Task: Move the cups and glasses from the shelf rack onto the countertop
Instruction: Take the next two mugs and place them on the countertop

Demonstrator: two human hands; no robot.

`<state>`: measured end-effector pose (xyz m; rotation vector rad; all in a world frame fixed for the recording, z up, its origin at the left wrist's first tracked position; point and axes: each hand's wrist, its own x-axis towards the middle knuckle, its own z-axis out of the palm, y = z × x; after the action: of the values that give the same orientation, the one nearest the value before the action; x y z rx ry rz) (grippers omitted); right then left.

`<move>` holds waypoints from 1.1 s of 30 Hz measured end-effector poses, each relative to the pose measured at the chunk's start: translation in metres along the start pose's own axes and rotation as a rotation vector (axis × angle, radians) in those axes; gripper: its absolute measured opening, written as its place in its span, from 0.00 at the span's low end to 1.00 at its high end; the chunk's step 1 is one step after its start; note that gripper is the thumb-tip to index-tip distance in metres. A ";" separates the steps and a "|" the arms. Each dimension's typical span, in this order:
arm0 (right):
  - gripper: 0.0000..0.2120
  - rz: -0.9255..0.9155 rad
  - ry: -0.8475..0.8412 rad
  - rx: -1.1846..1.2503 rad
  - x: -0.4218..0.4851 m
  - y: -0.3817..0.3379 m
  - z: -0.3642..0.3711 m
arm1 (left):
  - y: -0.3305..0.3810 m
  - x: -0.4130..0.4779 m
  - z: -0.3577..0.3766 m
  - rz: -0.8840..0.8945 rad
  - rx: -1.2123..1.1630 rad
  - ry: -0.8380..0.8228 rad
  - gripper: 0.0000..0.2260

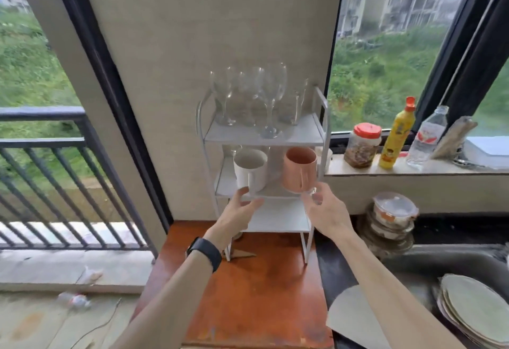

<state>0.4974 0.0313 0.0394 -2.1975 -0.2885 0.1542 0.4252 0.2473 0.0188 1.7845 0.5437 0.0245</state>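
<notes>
A white three-tier shelf rack (pixel 318 133) stands at the back of an orange-brown countertop (pixel 256 293). Several clear wine glasses (pixel 271 95) stand on its top tier. On the middle tier sit a white mug (pixel 252 169) at the left and a copper-pink mug (pixel 298 169) at the right. My left hand (pixel 238 211), a black watch on its wrist, is raised just below the white mug with loose fingers holding nothing. My right hand (pixel 326 208) is just below and right of the pink mug, fingers spread and empty.
On the window ledge at right stand a red-lidded jar (pixel 363 146), a yellow bottle (pixel 396 136) and a clear water bottle (pixel 427 139). Stacked lidded containers (pixel 392 216) and a sink (pixel 429 266) with plates (pixel 473 310) lie right of the counter. A railing is at left.
</notes>
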 end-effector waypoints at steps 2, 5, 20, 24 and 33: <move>0.24 0.058 -0.022 0.082 0.014 0.000 0.009 | 0.002 0.011 0.002 0.002 -0.087 -0.039 0.30; 0.19 0.157 -0.059 0.351 0.033 -0.003 0.020 | 0.009 0.019 0.004 0.017 -0.188 -0.051 0.29; 0.25 0.200 0.013 0.662 0.049 0.001 0.037 | 0.002 0.022 0.007 0.122 -0.236 0.052 0.15; 0.25 0.121 0.033 0.619 0.022 0.005 0.045 | -0.005 0.012 0.002 0.158 -0.224 0.037 0.18; 0.24 0.061 0.015 0.645 -0.060 0.031 0.035 | -0.036 -0.034 -0.009 0.188 -0.149 -0.092 0.22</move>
<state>0.4372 0.0246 -0.0058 -1.5668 -0.1355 0.2283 0.3803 0.2494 -0.0027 1.6765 0.2997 0.1096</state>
